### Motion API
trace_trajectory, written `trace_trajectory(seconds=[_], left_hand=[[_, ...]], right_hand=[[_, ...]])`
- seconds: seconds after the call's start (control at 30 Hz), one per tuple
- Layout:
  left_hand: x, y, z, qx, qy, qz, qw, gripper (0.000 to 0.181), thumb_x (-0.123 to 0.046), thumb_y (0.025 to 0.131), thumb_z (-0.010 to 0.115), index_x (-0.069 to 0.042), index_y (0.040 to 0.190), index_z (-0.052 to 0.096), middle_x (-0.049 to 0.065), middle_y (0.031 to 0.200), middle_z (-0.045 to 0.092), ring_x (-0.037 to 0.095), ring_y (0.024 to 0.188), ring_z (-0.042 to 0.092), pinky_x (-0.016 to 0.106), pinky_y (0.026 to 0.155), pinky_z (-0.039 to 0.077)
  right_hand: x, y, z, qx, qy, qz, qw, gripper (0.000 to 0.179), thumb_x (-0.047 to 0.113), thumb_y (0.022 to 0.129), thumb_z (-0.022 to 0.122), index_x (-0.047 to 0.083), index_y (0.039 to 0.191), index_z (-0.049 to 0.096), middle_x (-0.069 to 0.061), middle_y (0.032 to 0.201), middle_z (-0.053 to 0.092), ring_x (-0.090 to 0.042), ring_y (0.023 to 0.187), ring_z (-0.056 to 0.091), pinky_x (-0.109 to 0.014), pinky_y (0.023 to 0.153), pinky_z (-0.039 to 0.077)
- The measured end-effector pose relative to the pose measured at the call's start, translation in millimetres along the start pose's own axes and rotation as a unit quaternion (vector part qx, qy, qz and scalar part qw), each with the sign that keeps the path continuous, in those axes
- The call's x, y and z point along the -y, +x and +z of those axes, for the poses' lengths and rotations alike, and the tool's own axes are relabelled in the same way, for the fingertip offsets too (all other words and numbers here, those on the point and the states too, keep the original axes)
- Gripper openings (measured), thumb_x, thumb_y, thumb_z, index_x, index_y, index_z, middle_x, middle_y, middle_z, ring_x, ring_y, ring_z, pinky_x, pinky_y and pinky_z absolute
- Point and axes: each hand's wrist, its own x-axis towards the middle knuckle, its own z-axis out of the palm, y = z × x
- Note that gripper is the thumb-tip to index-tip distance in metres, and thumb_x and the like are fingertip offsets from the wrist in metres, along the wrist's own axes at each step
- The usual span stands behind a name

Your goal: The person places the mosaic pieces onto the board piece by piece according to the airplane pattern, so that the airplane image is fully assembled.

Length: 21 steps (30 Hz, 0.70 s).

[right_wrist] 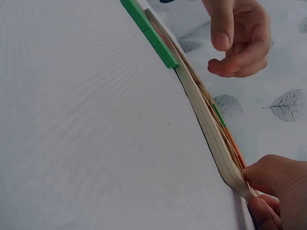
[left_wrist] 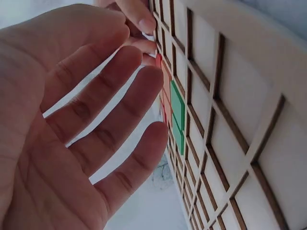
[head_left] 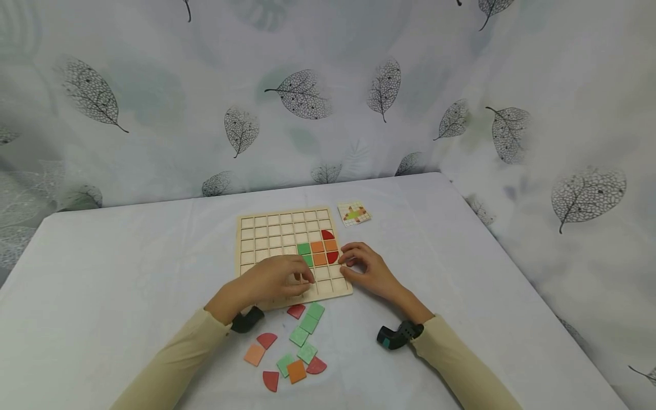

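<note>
A pale wooden grid board (head_left: 260, 232) lies on the table. Green squares (head_left: 304, 249), orange squares (head_left: 317, 246) and red quarter-circles (head_left: 332, 258) sit in cells on its right side. My left hand (head_left: 279, 278) hovers over the board's front part, fingers loosely bent and apart from the thumb. Nothing shows in its grasp; the left wrist view shows its bare palm and fingers (left_wrist: 129, 110) beside the grid. At the board's right edge, my right hand (head_left: 370, 272) holds the rim between thumb and fingers, seen also in the right wrist view (right_wrist: 283, 191).
In front of the board, loose green squares (head_left: 299, 336), orange squares (head_left: 296, 371) and red quarter-circles (head_left: 270, 381) are scattered on the white tablecloth (head_left: 102, 307). A small pattern card (head_left: 353, 214) lies past the board's far right corner. A leaf-print cloth (head_left: 169, 102) hangs behind.
</note>
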Motion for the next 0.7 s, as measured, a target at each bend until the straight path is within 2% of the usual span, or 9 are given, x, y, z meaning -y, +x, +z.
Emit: trace_trajectory(seconds=[0.13,0.27,0.43,0.57,0.7], left_hand=[[-1.2,0.3,5.7,0.022,-0.014,0.021,0.9994,0.012,-0.016,0.091,0.065,-0.018,0.1,0.072,-0.01,0.098,0.062,0.004,0.082,0.057,0.023,0.074,0.048],[-0.5,2.7,11.1,0.058,-0.029,0.042,0.997,0.013,-0.015,0.089,0.069,-0.017,0.102,0.072,-0.009,0.098,0.062,0.003,0.082,0.057,0.021,0.074,0.048],[1.2,5.3,16.6,0.089,0.003,0.067,0.9938,0.022,-0.025,0.085,0.077,-0.017,0.105,0.073,-0.01,0.097,0.059,0.004,0.082,0.052,0.02,0.076,0.046],[0.2,5.6,18.7,0.094,0.036,0.079,0.9918,0.027,-0.027,0.083,0.078,-0.018,0.107,0.074,-0.008,0.097,0.056,0.004,0.081,0.047,0.019,0.073,0.042],[-2.6,5.4,18.3,0.095,0.043,0.088,0.9907,0.029,-0.024,0.082,0.079,-0.016,0.109,0.073,-0.006,0.099,0.055,0.006,0.083,0.046,0.02,0.073,0.041]], right_hand=[[1.8,-0.4,-0.5,-0.001,-0.002,-0.004,1.0,0.016,-0.009,0.085,0.067,-0.011,0.101,0.064,-0.029,0.122,0.054,-0.038,0.101,0.06,-0.048,0.089,0.05],[1.5,0.0,-0.7,0.001,-0.006,-0.006,1.0,0.016,-0.009,0.085,0.067,-0.011,0.101,0.064,-0.03,0.122,0.054,-0.038,0.101,0.06,-0.048,0.089,0.05],[-18.3,1.2,3.2,-0.002,-0.004,-0.009,0.9999,0.017,-0.008,0.086,0.067,-0.01,0.102,0.064,-0.029,0.124,0.053,-0.038,0.103,0.06,-0.049,0.089,0.049],[-36.9,2.1,5.8,-0.006,-0.005,-0.007,0.9999,0.017,-0.004,0.086,0.069,-0.005,0.103,0.066,-0.024,0.126,0.054,-0.035,0.104,0.06,-0.046,0.09,0.05],[-41.6,2.2,5.0,-0.007,-0.003,-0.008,0.9999,0.016,0.002,0.087,0.071,0.001,0.103,0.068,-0.018,0.125,0.055,-0.029,0.103,0.061,-0.038,0.09,0.051]])
